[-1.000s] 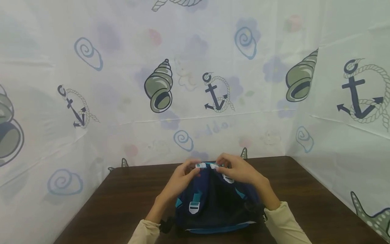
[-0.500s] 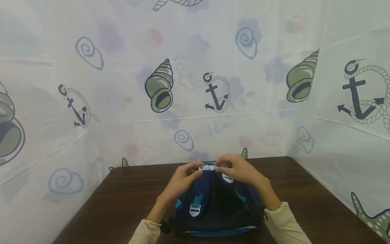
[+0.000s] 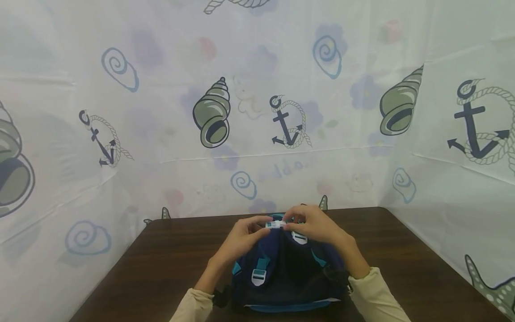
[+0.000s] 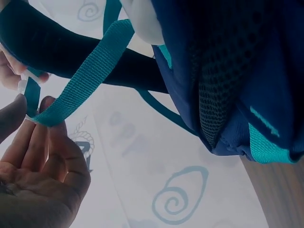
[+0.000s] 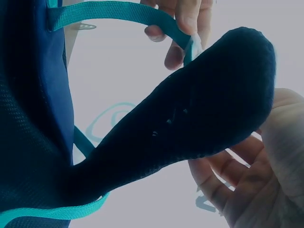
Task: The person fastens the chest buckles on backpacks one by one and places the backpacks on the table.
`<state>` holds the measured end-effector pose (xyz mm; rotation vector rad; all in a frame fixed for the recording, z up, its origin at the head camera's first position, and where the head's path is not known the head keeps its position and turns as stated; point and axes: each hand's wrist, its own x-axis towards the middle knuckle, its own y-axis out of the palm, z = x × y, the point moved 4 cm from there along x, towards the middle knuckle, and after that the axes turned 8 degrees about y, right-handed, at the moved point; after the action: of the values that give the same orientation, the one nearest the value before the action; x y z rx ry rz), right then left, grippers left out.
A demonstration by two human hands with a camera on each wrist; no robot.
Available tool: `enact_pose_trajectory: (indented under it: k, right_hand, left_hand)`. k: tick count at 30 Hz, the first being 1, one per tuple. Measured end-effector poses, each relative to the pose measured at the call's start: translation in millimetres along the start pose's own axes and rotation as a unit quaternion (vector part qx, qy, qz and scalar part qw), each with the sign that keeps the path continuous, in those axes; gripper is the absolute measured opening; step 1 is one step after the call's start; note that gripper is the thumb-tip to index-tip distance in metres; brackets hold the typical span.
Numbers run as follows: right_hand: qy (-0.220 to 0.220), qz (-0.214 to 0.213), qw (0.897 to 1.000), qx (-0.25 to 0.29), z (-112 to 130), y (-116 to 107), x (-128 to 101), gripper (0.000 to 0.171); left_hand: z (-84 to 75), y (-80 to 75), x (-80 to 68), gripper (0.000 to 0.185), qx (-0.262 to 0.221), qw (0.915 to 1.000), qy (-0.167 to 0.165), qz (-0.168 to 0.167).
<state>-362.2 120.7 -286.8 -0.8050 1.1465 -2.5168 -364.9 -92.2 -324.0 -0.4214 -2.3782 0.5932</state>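
A navy backpack with teal trim lies on the table, its shoulder straps facing up. Over its far end, my left hand pinches the left end of a white buckle between thumb and fingers. My right hand pinches the buckle's right end; its two halves look pushed together. In the left wrist view, teal webbing loops from the pack to my left fingertips. A padded shoulder strap hides part of my right hand and its fingertips in the right wrist view.
White strap adjusters sit on the shoulder straps. The dark wooden table spreads to both sides of the pack. A pale sheet printed with shells and anchors encloses the table at the back and sides.
The two white buckle halves, apart a second ago, have come together between my hands. The left hand has shifted slightly right; the right hand has barely moved.
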Motion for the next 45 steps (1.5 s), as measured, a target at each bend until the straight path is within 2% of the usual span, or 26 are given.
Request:
enact_pose_trajectory:
  k: [5, 10, 16, 20, 28, 34, 45]
  right_hand:
    - [0.015, 0.002, 1.0, 0.01, -2, -1, 0, 0.018]
    - [-0.008, -0.008, 1.0, 0.018, -1, -1, 2, 0.017]
    - [-0.042, -0.021, 0.999, 0.001, -1, 7, 3, 0.018]
    - [-0.031, -0.019, 0.999, -0.006, -2, 8, 3, 0.018]
    - [0.007, 0.038, 0.999, -0.002, -4, 4, 0, 0.014]
    - [0.02, 0.1, 0.995, -0.001, -8, 8, -1, 0.013]
    - [0.052, 0.162, 0.984, -0.049, -12, 18, -1, 0.016]
  left_hand:
    - [-6.8, 2.2, -0.1, 0.033, -0.008, 0.9997, 0.014, -0.016]
    - [-10.3, 4.1, -1.1, 0.033, -0.004, 0.9996, 0.023, -0.019]
    - [-8.2, 6.2, -1.0, 0.036, 0.015, 0.9996, 0.024, -0.002]
    - [-6.0, 9.7, 0.4, 0.037, 0.018, 0.9993, 0.029, 0.017]
    - [-7.7, 14.4, 1.5, 0.037, 0.058, 0.997, 0.039, 0.033]
    - [-6.2, 17.3, 0.0, 0.035, 0.077, 0.9935, 0.037, 0.075]
    - [6.0, 26.3, -2.1, 0.029, 0.09, 0.9856, 0.026, 0.141]
